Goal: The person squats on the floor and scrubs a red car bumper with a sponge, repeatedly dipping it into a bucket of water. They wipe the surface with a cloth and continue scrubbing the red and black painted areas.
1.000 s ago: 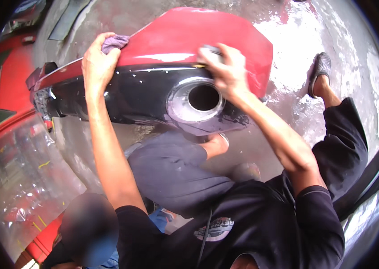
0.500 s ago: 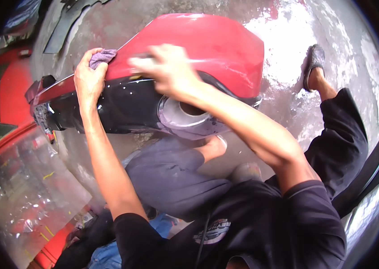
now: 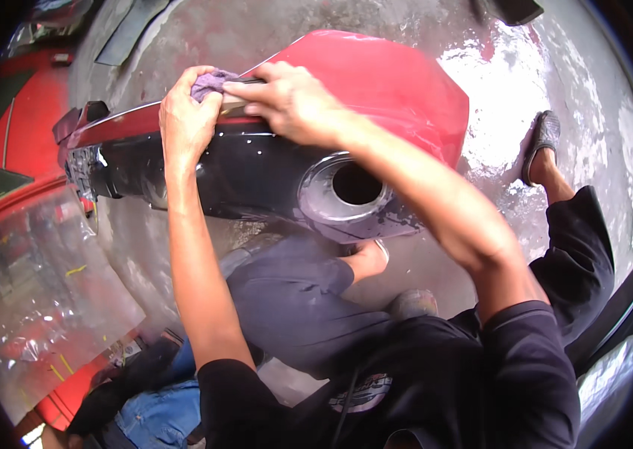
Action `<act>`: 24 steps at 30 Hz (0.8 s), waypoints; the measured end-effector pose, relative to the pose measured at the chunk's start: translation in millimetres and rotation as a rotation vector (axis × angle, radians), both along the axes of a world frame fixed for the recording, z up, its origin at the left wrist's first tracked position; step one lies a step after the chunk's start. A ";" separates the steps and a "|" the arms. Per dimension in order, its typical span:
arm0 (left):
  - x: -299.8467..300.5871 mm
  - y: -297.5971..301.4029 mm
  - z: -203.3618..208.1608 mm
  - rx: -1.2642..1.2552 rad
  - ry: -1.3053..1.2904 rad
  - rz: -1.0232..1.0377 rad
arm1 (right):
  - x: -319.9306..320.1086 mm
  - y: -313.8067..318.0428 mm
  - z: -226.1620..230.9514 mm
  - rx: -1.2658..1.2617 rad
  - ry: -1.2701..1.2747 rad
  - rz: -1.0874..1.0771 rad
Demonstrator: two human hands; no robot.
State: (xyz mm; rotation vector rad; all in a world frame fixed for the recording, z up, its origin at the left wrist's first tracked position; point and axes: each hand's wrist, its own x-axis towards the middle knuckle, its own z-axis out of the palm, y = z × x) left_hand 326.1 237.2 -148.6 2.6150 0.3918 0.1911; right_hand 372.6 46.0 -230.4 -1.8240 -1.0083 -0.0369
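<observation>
A car bumper [image 3: 399, 90], glossy red above and black below, lies across the middle in front of me. Its black part has a round grey-rimmed opening [image 3: 309, 196]. My left hand [image 3: 187, 116] is closed around a bunched purple cloth [image 3: 210, 84] at the bumper's upper edge. Close beside the cloth, my right hand [image 3: 290, 103] presses a small flat piece [image 3: 235, 102] against the red surface near the black border. Its pale edge shows below the fingers; the rest is hidden under them, so its exact kind is unclear.
Left of the bumper are red body panels [image 3: 28, 135] and clear plastic sheeting [image 3: 40, 284]. A dark strip [image 3: 128, 34] lies on the blotchy concrete floor [image 3: 406, 19] behind. Another person's blue clothing [image 3: 163, 415] shows at lower left. My sandalled foot [image 3: 543, 142] is at right.
My right hand has come in beside the purple cloth and is less blurred. My left hand keeps the cloth. The whole view has shifted, so the bumper appears farther right.
</observation>
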 end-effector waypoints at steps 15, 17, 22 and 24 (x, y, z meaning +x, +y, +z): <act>11.1 -67.3 -61.5 0.742 -0.006 -0.393 | -17.5 -179.5 -25.9 -0.338 0.262 -0.118; 20.5 -116.4 -99.8 0.823 -0.073 -0.610 | -7.7 -220.5 11.7 -0.420 0.257 -0.092; 23.2 -221.1 -161.1 0.433 0.146 -0.785 | -1.1 -307.6 88.5 -0.400 0.205 -0.263; 11.2 -255.8 -172.6 0.276 -0.033 -0.880 | -17.6 -341.1 104.6 -0.287 0.190 -0.315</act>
